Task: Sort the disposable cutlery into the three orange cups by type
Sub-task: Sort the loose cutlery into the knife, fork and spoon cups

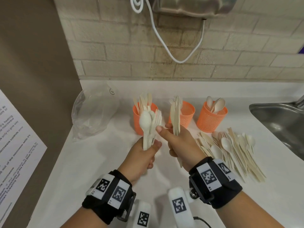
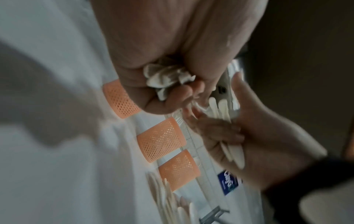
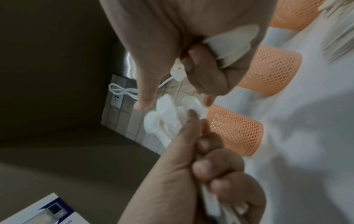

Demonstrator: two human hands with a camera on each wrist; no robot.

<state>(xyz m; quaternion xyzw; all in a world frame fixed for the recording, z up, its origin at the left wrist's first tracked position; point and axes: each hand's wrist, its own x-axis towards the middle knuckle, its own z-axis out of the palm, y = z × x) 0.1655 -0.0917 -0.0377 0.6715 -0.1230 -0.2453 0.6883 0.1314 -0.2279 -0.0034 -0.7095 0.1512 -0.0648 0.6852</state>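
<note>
Three orange mesh cups stand in a row on the white counter: the left cup (image 1: 137, 119) holds knives, the middle cup (image 1: 186, 115) forks, the right cup (image 1: 211, 118) spoons. My left hand (image 1: 144, 155) grips a mixed bundle of cutlery (image 1: 148, 127) upright, a white spoon in front. My right hand (image 1: 179, 145) grips a bundle of forks (image 1: 175, 119) in front of the middle cup, and its thumb reaches toward the left bundle. In the left wrist view the handle ends (image 2: 166, 77) stick out of my fist. The right wrist view shows fork handles (image 3: 228, 44) in my palm.
A loose pile of spoons, forks and knives (image 1: 230, 148) lies on the counter right of my hands. A crumpled clear plastic bag (image 1: 93, 112) sits at the left. A steel sink (image 1: 279, 122) is at the far right. A white cable (image 1: 172, 46) hangs on the brick wall.
</note>
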